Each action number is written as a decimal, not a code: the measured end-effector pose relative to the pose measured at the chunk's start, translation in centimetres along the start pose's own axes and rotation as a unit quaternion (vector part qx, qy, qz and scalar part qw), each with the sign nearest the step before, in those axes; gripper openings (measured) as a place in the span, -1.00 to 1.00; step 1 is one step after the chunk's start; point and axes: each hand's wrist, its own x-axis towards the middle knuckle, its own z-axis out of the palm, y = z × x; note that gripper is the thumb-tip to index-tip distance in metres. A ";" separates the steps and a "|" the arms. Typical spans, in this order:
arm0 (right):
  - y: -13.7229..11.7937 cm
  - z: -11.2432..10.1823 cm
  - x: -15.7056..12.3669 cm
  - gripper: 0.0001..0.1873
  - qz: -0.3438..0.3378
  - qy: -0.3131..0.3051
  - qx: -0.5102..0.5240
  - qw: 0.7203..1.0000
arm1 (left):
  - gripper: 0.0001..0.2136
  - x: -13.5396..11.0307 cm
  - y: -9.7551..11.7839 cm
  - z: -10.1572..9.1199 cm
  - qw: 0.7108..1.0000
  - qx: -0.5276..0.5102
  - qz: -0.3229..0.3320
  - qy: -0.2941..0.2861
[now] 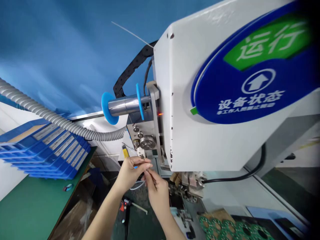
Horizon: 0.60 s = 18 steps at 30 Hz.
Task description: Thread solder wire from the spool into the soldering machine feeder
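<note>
My left hand (130, 171) and my right hand (157, 188) meet just below a small feeder head (145, 138) with metal rollers and a toothed wheel on the side of a white machine (200, 100). Both pinch something very thin between thumb and fingers; it looks like a fine wire, too small to tell for sure. A bit of blue shows at my left fingertips. Above the head, a steel spindle (125, 105) with two blue discs sticks out to the left, bare of any spool. A yellow-handled tool (125, 151) lies just behind my left hand.
A grey corrugated hose (50, 116) runs from the left to the machine. Stacked blue bins (50, 150) sit on a green bench (30, 200). A black cable chain (130, 68) arches above. Green circuit boards (232, 228) lie at lower right. A black cable (240, 176) hangs under the housing.
</note>
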 end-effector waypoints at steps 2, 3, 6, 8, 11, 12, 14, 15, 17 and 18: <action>0.0 0.1 0.1 -0.62 -0.008 -0.001 -0.007 1.000 | -0.76 -0.2 0.0 0.1 1.000 -0.011 0.002 0.006; 0.0 0.1 0.2 -0.62 -0.009 -0.001 -0.009 1.000 | -0.76 -0.2 0.0 0.1 1.000 -0.019 0.002 0.009; 0.1 0.3 0.1 -0.63 -0.011 -0.002 -0.015 1.000 | -0.79 -0.4 -0.2 0.1 0.999 -0.035 0.002 0.018; 0.1 0.3 0.0 -0.63 -0.015 0.000 -0.018 1.000 | -0.81 -0.4 -0.4 0.1 0.999 -0.036 0.007 0.024; 0.0 0.2 -0.1 -0.66 -0.025 0.004 -0.019 1.000 | -0.83 -0.4 -0.7 0.1 0.998 -0.062 0.012 0.024; 0.0 0.2 -0.1 -0.67 -0.029 0.005 -0.018 0.999 | -0.82 -0.4 -0.8 0.1 0.997 -0.073 0.011 0.023; -0.1 0.2 0.0 -0.67 -0.033 0.009 -0.017 0.999 | -0.81 -0.4 -0.9 0.2 0.996 -0.086 0.012 0.024; -0.1 0.2 0.0 -0.67 -0.035 0.010 -0.019 0.999 | -0.82 -0.4 -0.9 0.3 0.996 -0.085 0.013 0.027; -0.1 0.2 0.0 -0.66 -0.040 0.010 -0.023 0.999 | -0.82 -0.4 -0.9 0.3 0.996 -0.080 0.016 0.034; -0.1 0.2 0.0 -0.66 -0.041 0.010 -0.024 0.999 | -0.82 -0.4 -0.9 0.4 0.996 -0.080 0.017 0.034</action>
